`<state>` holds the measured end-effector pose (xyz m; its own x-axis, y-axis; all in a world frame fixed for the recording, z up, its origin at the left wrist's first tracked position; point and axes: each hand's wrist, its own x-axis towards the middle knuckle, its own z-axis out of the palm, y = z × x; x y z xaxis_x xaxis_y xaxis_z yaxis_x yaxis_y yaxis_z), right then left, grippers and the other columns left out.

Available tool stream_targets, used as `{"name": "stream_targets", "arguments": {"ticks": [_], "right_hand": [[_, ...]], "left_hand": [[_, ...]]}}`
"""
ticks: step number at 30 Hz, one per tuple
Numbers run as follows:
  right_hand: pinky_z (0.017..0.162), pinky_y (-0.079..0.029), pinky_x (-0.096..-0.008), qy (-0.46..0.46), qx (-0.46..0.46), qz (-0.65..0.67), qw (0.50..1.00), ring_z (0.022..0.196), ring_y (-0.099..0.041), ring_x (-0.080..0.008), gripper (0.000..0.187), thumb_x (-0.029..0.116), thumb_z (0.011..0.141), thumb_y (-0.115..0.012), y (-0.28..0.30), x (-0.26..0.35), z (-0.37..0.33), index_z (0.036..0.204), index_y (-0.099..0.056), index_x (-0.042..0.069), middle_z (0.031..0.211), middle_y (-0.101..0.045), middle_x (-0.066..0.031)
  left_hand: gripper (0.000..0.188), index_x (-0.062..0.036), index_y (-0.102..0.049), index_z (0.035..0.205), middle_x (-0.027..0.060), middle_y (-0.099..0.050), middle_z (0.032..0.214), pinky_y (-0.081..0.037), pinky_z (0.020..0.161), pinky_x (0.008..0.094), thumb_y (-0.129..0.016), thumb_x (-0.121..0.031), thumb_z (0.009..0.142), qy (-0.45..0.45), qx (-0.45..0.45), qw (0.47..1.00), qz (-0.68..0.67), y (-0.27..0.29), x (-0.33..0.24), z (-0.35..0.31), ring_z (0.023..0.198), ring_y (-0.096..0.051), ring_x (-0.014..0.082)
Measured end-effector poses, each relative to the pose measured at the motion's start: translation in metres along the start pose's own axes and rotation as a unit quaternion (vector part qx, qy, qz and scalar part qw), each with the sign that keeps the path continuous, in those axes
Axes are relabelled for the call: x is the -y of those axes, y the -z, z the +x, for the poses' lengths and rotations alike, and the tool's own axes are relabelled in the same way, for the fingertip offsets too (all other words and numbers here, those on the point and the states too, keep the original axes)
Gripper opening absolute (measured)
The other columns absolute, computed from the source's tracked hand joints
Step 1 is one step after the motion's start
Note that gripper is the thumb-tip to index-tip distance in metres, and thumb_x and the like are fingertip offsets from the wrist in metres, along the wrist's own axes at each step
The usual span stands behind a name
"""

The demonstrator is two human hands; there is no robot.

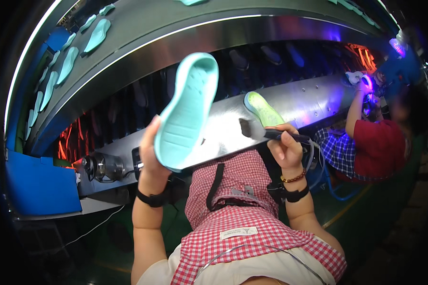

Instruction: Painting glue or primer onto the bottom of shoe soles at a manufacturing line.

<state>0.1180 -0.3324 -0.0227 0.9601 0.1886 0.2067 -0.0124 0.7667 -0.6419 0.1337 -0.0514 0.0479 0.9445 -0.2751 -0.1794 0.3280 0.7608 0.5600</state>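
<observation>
My left hand grips a pale turquoise shoe sole by its lower end. The sole is held up, its hollow inner side with a raised rim facing me. In my right hand is a brush with a dark handle and a pale head ending in dark bristles. The bristles point left toward the sole, apart from it. Just beyond the brush, a yellow-green shoe sole lies on the metal ledge. My fingers partly cover its near end.
A conveyor belt carrying several turquoise soles curves past the far side. Beneath it, shoe parts stand in a dark opening with orange-red glowing heaters. A glass jar sits at the ledge's left. A co-worker in a red top works under purple light at right.
</observation>
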Motion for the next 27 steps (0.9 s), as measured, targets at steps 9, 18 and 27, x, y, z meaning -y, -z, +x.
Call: {"name": "stream_targets", "arguments": {"ticks": [9, 18, 27], "right_hand": [[0.044, -0.035, -0.021, -0.053, -0.098, -0.023, 0.994, 0.041, -0.043, -0.0095, 0.019, 0.006, 0.087, -0.047, 0.029, -0.011, -0.008, 0.102, -0.055, -0.001, 0.106, -0.057, -0.0272], [0.044, -0.035, -0.021, -0.091, -0.167, -0.028, 0.981, 0.043, -0.044, -0.0096, 0.018, 0.007, 0.087, -0.047, 0.058, -0.019, -0.013, 0.1, -0.057, -0.001, 0.101, -0.061, -0.0212], [0.056, -0.044, -0.0244, -0.104, -0.206, 0.027, 0.973, 0.059, -0.054, -0.014, 0.022, 0.005, 0.084, -0.051, 0.057, -0.024, -0.016, 0.105, -0.054, -0.001, 0.097, -0.061, -0.0159]], "left_hand": [[0.068, 0.0023, -0.016, 0.135, 0.0197, -0.02, 0.141, -0.017, 0.105, 0.0525, -0.028, -0.043, 0.086, -0.264, -0.039, 0.947, -0.179, -0.031, -0.118, 0.188, 0.131, -0.021, 0.0329], [0.07, 0.0009, -0.037, 0.128, 0.0319, -0.029, 0.131, -0.029, 0.101, 0.0418, -0.063, -0.032, 0.073, -0.356, -0.227, 0.56, 0.713, -0.061, -0.062, 0.272, 0.125, -0.028, 0.0404], [0.033, -0.0044, -0.054, 0.094, 0.0236, -0.046, 0.111, -0.037, 0.089, 0.0421, -0.067, -0.025, 0.072, -0.384, -0.179, 0.549, 0.721, -0.048, -0.075, 0.281, 0.104, -0.043, 0.0376]]}}
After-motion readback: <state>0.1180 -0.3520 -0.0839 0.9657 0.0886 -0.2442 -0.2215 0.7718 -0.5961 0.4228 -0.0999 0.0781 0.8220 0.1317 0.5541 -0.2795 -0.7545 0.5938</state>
